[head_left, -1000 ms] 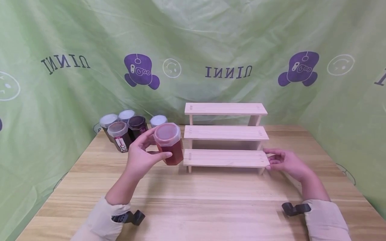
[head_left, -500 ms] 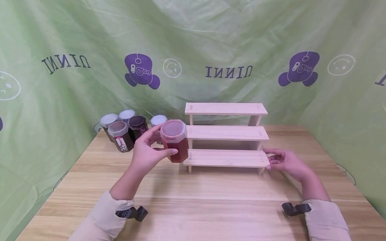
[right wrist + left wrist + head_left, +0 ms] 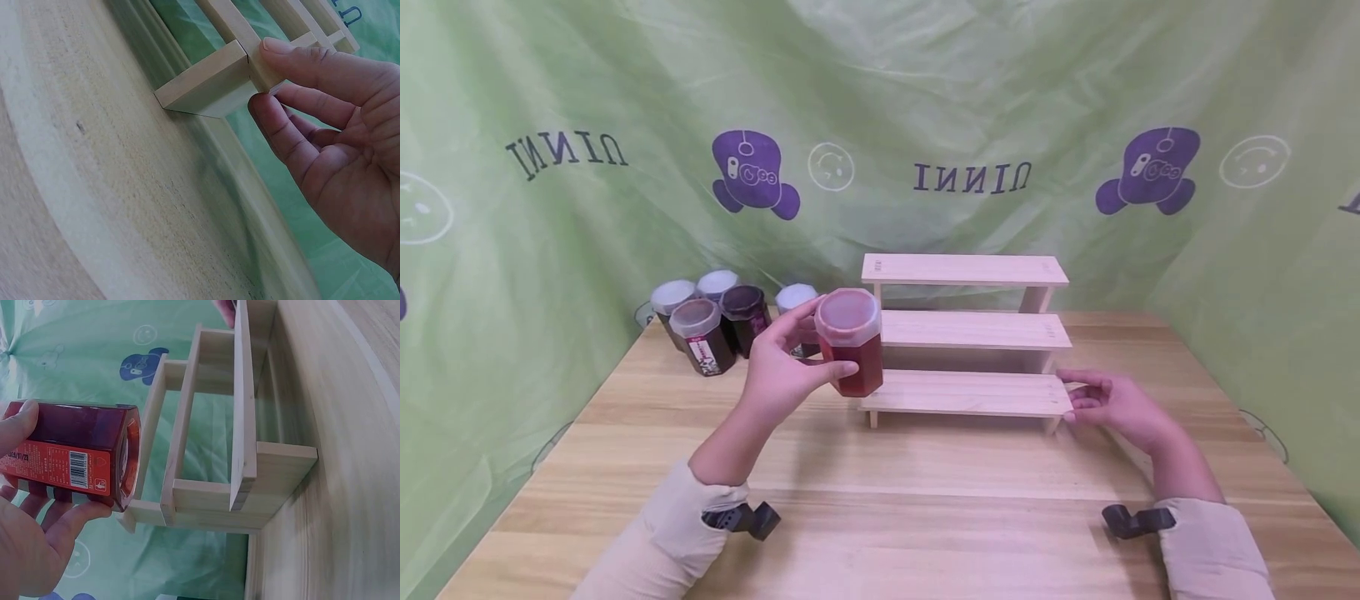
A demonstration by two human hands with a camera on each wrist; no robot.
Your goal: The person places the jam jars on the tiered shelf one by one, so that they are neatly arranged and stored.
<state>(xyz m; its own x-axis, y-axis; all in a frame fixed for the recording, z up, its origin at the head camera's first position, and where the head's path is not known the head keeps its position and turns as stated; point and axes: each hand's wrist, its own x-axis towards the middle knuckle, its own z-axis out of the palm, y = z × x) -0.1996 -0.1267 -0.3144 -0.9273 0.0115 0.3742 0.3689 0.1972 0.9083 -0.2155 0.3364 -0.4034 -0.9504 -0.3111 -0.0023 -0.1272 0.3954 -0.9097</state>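
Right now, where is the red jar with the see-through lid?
In the head view the red six-sided plastic jar is up in the air in the person's left hand, just left of the three-step wooden shelf, right of the dark jars.

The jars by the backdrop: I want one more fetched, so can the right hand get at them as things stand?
Probably not easily: the right hand touches the far end of the wooden rack, and the left hand with its red jar lies between it and the jars.
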